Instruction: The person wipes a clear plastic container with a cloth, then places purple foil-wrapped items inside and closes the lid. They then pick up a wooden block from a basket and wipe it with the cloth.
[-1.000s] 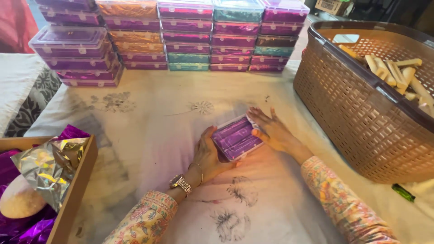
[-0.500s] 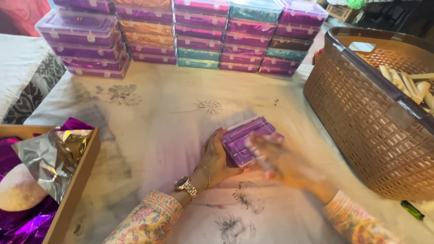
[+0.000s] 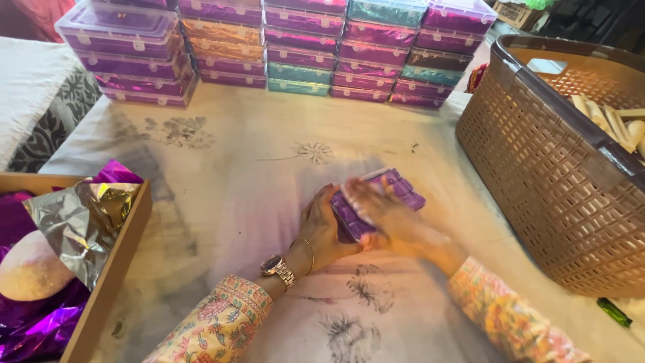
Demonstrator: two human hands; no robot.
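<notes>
Closing up a small purple box on the cloth-covered tabletop.

At the far left a wooden tray (image 3: 111, 282) holds crumpled silver foil (image 3: 80, 225) and purple wrap; beside it the left hand (image 3: 322, 232), a watch at its wrist, has its fingers curled around the near-left end of the purple box (image 3: 396, 191), steadying it on the tabletop (image 3: 235, 175). The right hand (image 3: 393, 218) lies flat and blurred over the lid, pressing rather than gripping. It looks like the lid-seating step; next, I judge, comes firm, even pressure until it snaps shut. Behind stand stacks of filled boxes (image 3: 302, 47) in purple, orange and teal, and at the right a brown basket (image 3: 544, 168) with pale sticks inside.
</notes>
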